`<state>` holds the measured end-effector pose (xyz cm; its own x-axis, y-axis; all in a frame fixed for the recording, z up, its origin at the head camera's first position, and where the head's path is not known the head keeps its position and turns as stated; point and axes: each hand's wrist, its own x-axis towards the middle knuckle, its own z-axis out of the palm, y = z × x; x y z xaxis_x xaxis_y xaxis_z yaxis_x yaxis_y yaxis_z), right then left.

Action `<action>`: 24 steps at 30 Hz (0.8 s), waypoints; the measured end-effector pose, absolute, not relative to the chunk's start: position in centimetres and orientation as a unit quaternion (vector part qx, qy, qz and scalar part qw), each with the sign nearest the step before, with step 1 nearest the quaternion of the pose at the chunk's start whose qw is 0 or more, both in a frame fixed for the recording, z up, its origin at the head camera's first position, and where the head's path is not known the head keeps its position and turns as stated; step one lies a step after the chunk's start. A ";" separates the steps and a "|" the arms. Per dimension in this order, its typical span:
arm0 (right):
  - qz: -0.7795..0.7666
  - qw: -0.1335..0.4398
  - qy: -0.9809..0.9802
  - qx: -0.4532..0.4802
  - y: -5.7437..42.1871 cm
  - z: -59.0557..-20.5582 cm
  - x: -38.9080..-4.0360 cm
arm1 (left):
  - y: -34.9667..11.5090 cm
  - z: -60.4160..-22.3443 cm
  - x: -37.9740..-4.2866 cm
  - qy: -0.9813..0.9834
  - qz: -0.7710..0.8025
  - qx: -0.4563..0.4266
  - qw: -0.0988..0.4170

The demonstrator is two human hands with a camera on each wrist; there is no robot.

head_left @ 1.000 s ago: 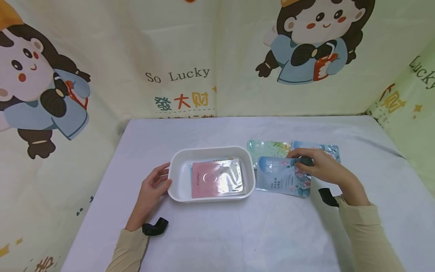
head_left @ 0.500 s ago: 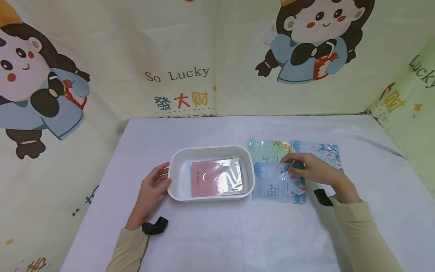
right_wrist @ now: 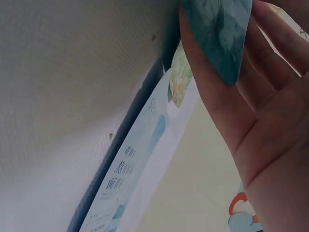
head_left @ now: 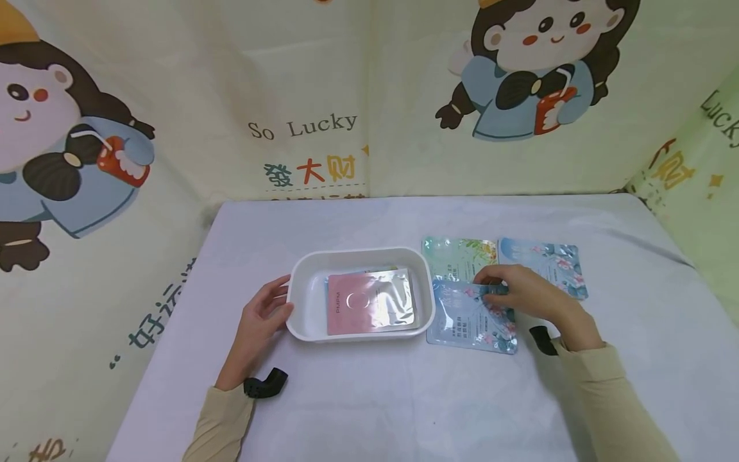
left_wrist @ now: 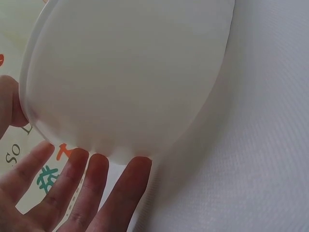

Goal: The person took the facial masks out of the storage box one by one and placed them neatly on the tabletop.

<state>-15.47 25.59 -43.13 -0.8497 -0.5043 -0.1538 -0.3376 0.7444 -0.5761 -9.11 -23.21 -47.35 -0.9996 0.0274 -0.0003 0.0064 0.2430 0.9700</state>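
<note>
In the head view a white plastic tray (head_left: 306, 327) holds a pink-and-silver sheet mask packet (head_left: 355, 305), lying over another packet whose edge just shows. My left hand (head_left: 264, 314) is at the tray's left end. In the left wrist view its straight, spread fingers (left_wrist: 99, 179) touch the outer wall with their tips. Right of the tray, my right hand (head_left: 528, 295) pinches a blue flowered sheet mask packet (head_left: 470, 324) near its upper right corner. The right wrist view shows that packet's folded teal corner (right_wrist: 222, 43) against the fingers.
Behind the pinched packet lie a green sheet mask packet (head_left: 458, 253) and a second blue flowered packet (head_left: 545, 260). A white cloth covers the table (head_left: 358, 410). A printed curtain (head_left: 404, 96) with cartoon figures hangs behind and at the sides.
My right hand has shifted left and towards me with the blue packet, uncovering more of the two packets behind. My left hand stays at the tray.
</note>
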 end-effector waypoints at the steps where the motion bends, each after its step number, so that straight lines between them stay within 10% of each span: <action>1: -0.268 0.150 0.924 -0.228 25.5 -43.1 -15.4 | -23.2 -47.4 -9.1 0.788 0.616 0.009 0.009; 24: -0.203 0.047 0.943 -0.259 24.1 -42.3 -15.6 | -23.3 -47.4 -9.2 0.784 0.621 0.017 0.004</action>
<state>-15.56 24.05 -42.26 -0.8614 -0.5078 0.0158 -0.4694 0.7837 -0.4066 -9.18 -23.27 -47.42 -0.9994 0.0310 0.0148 0.0215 0.2292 0.9731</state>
